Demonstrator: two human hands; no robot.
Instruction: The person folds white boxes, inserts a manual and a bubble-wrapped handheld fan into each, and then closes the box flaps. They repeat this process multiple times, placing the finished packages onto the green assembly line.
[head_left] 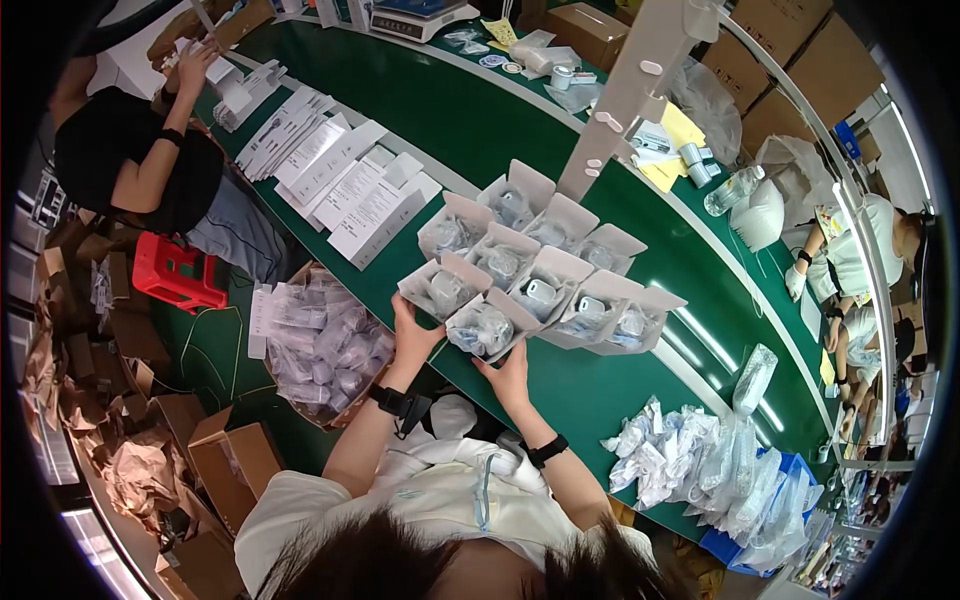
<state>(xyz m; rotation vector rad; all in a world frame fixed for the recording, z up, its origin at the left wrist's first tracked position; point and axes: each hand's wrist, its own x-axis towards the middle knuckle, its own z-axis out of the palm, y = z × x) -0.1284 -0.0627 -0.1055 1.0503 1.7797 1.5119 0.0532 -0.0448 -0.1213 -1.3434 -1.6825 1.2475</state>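
Observation:
A cluster of small open white boxes stands on the green table, flaps up, each with a device in clear plastic wrap inside. My left hand (412,337) grips the left side of the cluster, thumb along the near face of an open white box (441,287). Against the right side of the nearest box (487,328) is my right hand (508,376), its fingertips partly hidden by the box. In a box right of the middle, a pale grey device (541,291) shows through its wrap.
Printed white cartons or sheets (385,228) lie left of the boxes. Crumpled plastic-wrapped packets (665,450) and a blue bin (735,552) are at right. A carton of wrapped items (325,345) stands at lower left. A metal post (615,110) rises behind. A co-worker (130,165) works at far left.

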